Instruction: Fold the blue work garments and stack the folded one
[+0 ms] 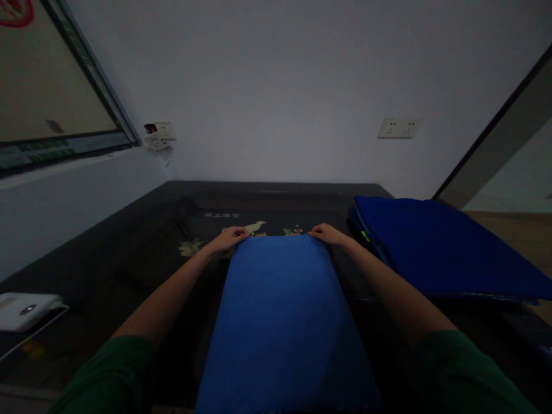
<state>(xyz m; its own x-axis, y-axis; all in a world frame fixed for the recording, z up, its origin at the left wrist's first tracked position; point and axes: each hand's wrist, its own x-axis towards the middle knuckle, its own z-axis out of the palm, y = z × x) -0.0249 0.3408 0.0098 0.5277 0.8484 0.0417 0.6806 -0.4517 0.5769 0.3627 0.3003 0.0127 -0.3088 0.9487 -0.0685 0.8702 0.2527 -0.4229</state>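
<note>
A long light-blue cloth [282, 322] lies flat down the middle of the dark table, running toward me. At its far left corner, my left hand [233, 236] pinches the edge between thumb and fingers. The far right corner is pinched the same way by my right hand [326, 234]. Between the two hands the far edge of the cloth is straight. Both forearms reach forward, one along each side of the cloth.
A stack of darker blue cloth [448, 247] lies on the right. On the left is a white device [28, 310] with a cable. The dark table [276, 187] carries a printed bird and flowers and meets the wall, which has sockets [398, 128].
</note>
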